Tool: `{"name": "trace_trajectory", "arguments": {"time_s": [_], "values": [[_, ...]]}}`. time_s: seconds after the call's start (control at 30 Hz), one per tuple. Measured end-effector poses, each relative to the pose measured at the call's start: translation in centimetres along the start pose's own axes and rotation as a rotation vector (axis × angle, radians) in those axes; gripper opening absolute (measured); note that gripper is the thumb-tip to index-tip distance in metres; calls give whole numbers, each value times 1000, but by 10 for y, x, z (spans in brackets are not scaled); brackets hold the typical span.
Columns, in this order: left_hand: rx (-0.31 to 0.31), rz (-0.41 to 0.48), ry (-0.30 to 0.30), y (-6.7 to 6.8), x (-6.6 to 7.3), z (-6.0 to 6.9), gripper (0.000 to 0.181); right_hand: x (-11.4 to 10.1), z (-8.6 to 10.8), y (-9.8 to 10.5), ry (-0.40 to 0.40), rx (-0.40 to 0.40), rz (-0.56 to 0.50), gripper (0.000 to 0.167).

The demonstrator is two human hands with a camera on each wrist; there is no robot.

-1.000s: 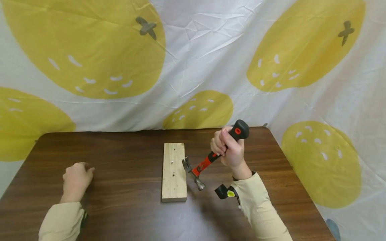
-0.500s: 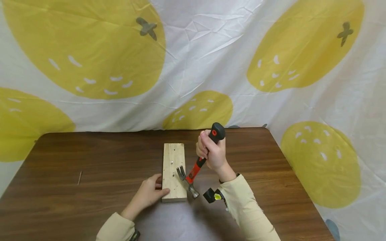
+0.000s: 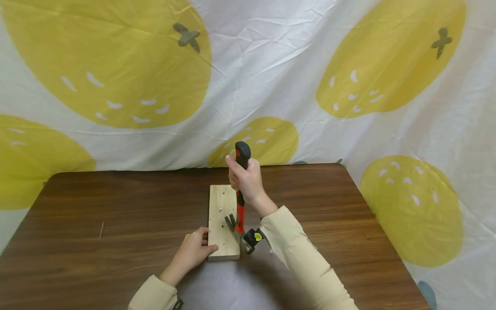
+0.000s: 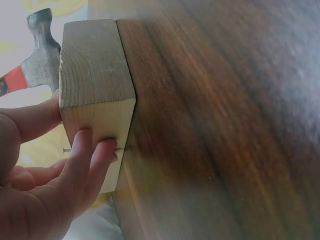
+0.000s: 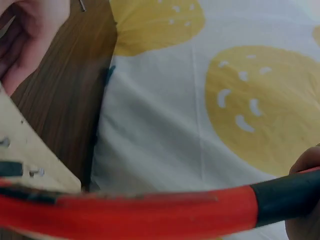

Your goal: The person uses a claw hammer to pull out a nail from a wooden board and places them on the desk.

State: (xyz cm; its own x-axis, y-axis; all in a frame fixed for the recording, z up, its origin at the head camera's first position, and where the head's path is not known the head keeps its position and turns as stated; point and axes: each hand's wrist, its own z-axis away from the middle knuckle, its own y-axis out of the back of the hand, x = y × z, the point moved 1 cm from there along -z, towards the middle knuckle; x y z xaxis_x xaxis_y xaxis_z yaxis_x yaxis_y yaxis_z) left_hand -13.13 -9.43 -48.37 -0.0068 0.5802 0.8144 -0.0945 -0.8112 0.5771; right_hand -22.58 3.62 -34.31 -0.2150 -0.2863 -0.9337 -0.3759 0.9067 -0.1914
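A pale wooden board [image 3: 217,200] lies lengthwise on the brown table, with nails standing up from its top. My left hand [image 3: 190,253] grips its near left edge, thumb on top and fingertips against the side [image 4: 82,160]. In my right hand [image 3: 246,178] is a claw hammer [image 3: 240,215] with a red and black handle, held almost upright with the butt up. The hammer's claw is over the board, close to a nail [image 3: 222,226]; whether they touch cannot be told. Another nail [image 3: 221,209] stands farther back. The right wrist view shows the red handle [image 5: 150,215] up close.
A loose nail [image 3: 101,230] lies on the table [image 3: 128,202] to the left of the board. Behind and to the right hangs a white cloth [image 3: 267,64] with yellow fruit prints. A wrist camera [image 3: 252,237] sits near the hammer head.
My left hand has come from the far left to the board and grips it, exposing the loose nail. My right hand has moved the hammer left over the board, turning its handle more upright.
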Motion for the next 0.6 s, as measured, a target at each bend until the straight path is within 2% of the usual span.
{"name": "trace_trajectory", "arguments": {"time_s": [0.23, 0.6], "values": [[-9, -15, -6, -3, 1, 0, 48, 13, -26, -11, -160, 66, 37, 33], [-18, -35, 10, -4, 6, 2, 50, 23, -44, -19, -174, 22, 87, 38]]}}
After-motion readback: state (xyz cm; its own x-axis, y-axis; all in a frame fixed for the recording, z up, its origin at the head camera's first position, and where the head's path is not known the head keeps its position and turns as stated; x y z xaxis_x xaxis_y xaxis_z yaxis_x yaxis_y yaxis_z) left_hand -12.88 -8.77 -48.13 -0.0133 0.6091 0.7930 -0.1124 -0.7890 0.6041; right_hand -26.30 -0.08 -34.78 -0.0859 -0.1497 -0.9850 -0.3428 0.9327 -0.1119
